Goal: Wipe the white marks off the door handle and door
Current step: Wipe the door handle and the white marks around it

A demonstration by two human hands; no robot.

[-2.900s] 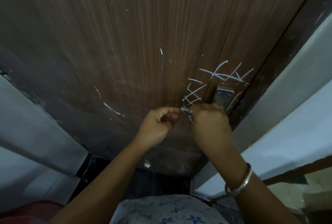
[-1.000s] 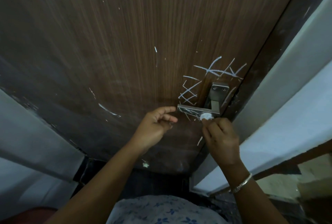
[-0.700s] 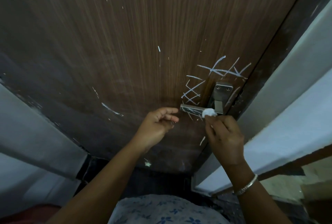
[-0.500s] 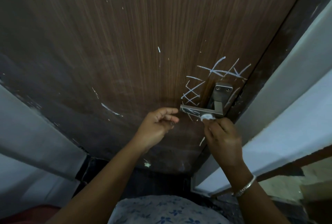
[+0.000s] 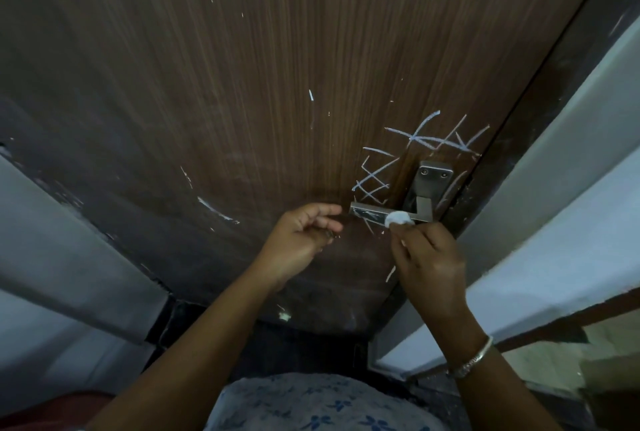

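Observation:
A brown wood-grain door [image 5: 277, 67] fills the view. White chalk-like marks [image 5: 436, 140] cross above and left of the metal lever handle [image 5: 367, 212], whose plate [image 5: 431, 179] sits near the door's right edge. The lever bears white smears. My right hand [image 5: 427, 264] pinches a small white pad [image 5: 398, 218] and presses it on the lever's right part. My left hand [image 5: 301, 240] hovers just left of the lever's free end, fingers loosely curled, holding nothing.
More white streaks [image 5: 216, 211] lie on the door's lower left, and a short one [image 5: 390, 273] sits below the handle. The dark door frame [image 5: 540, 91] and a pale wall [image 5: 571, 205] stand at right. Another pale wall [image 5: 52, 257] stands at left.
My right hand uncovered the lever and now rubs the white pad along it, shifting slightly left and right. My left hand let go of the lever's end and stays beside it.

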